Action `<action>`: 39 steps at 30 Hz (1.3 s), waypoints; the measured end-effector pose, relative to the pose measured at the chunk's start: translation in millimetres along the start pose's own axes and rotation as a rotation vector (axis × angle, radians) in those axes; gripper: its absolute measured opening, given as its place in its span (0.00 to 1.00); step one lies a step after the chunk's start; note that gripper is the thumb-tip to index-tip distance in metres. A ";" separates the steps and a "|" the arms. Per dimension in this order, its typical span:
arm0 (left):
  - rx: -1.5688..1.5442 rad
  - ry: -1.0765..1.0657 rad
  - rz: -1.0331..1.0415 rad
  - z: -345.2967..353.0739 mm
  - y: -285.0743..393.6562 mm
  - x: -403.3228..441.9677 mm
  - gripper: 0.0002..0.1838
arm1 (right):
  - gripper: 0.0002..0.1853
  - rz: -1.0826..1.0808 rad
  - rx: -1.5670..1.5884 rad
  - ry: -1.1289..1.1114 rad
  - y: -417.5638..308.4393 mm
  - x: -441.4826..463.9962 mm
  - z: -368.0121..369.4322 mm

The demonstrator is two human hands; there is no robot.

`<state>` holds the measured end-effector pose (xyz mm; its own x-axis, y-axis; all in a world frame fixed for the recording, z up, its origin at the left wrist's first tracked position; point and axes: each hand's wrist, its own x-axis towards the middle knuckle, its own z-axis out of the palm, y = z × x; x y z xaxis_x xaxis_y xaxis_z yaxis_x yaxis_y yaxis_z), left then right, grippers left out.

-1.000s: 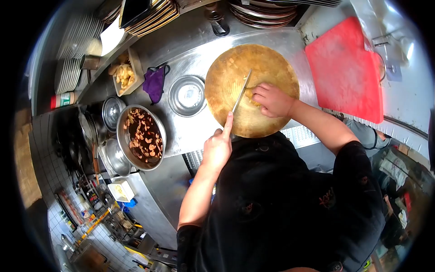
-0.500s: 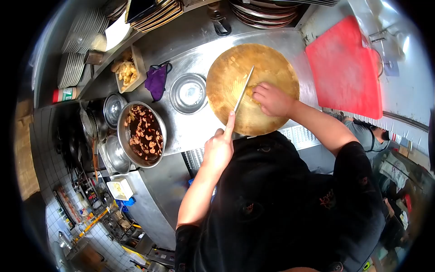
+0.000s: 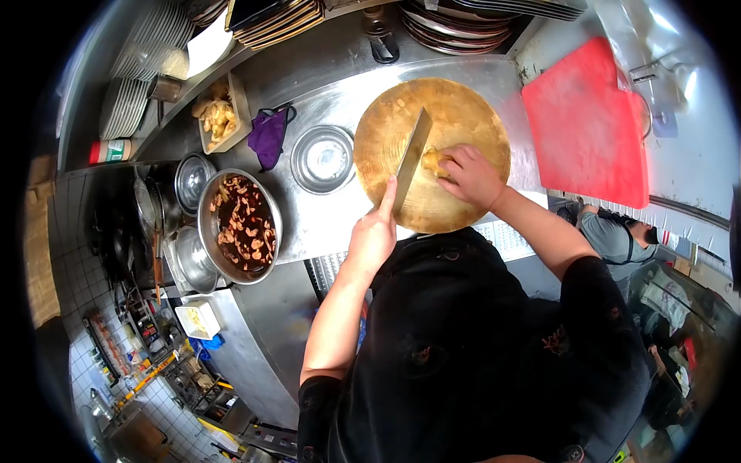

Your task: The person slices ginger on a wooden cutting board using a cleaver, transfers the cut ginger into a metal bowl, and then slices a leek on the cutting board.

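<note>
A round wooden chopping block (image 3: 463, 108) stands on the metal counter. My left hand (image 3: 376, 231) is closed round the handle end of a knife (image 3: 413, 154), its index finger laid along the metal. The blade is tilted so its broad face shows, a small gap left of a yellowish ginger-like piece (image 3: 431, 160). My right hand (image 3: 469, 177) holds that piece against the block, fingers bent over its right side. Small pale bits lie near the block's upper left part.
Left of the block are a metal bowl (image 3: 323, 159), a purple cloth (image 3: 268, 137), a bin of ginger-like roots (image 3: 218, 117) and a large bowl of dark liquid with pieces (image 3: 245, 229). A red board (image 3: 587, 123) leans at right. Another person (image 3: 614, 235) is beyond.
The knife has tilted from edge-on to showing its broad face and has shifted slightly left, away from the piece. My right fingers have opened a little, uncovering more of the piece.
</note>
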<state>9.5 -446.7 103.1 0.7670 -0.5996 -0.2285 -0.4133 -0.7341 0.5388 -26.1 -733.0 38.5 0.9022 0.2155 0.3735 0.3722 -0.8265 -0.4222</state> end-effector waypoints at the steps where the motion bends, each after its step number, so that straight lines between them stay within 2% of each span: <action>1: 0.001 -0.013 -0.010 -0.5 2.0 -0.2 0.44 | 0.17 0.039 -0.016 -0.011 -1.7 -3.1 1.2; 3: 0.005 -0.030 -0.019 0.3 3.8 -0.3 0.45 | 0.17 0.123 -0.046 -0.036 -3.7 -10.0 4.1; 6: 0.021 -0.032 -0.001 -1.5 0.8 -0.4 0.46 | 0.18 0.047 -0.080 -0.047 4.9 -12.3 2.2; 12: 0.079 -0.066 0.069 -18.9 3.9 -13.8 0.47 | 0.17 0.030 0.056 0.096 7.3 -17.4 7.8; 15: 0.089 -0.062 0.088 -27.5 9.5 -17.6 0.47 | 0.21 0.012 0.095 0.117 11.0 -14.4 9.1; 18: 0.080 -0.067 0.087 -19.0 10.7 -13.1 0.46 | 0.21 0.014 0.074 0.170 22.6 -28.5 26.6; 20: 0.114 -0.096 0.064 0.9 4.6 -5.1 0.45 | 0.21 -0.006 0.121 0.162 17.2 -23.7 19.9; 27: 0.074 -0.037 0.085 -20.3 18.9 -14.9 0.45 | 0.21 0.013 0.112 0.180 24.7 -30.0 27.7; 30: 0.177 -0.067 0.080 6.7 11.2 -0.5 0.46 | 0.21 -0.012 0.106 0.191 23.4 -27.9 26.2; 34: 0.130 -0.041 0.086 -9.8 19.2 -1.6 0.47 | 0.21 -0.018 0.119 0.202 27.8 -25.3 26.9; 36: 0.111 -0.054 0.072 -22.1 27.7 -12.4 0.47 | 0.21 0.005 0.124 0.194 25.0 -29.3 27.7; 39: 0.159 -0.120 0.068 -0.4 19.6 -8.2 0.47 | 0.21 -0.012 0.129 0.197 26.7 -28.7 27.5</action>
<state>-4.7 -456.0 115.9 0.6750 -0.6759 -0.2958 -0.5415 -0.7262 0.4236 -36.1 -746.9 -6.2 0.8422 0.1092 0.5280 0.4191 -0.7486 -0.5137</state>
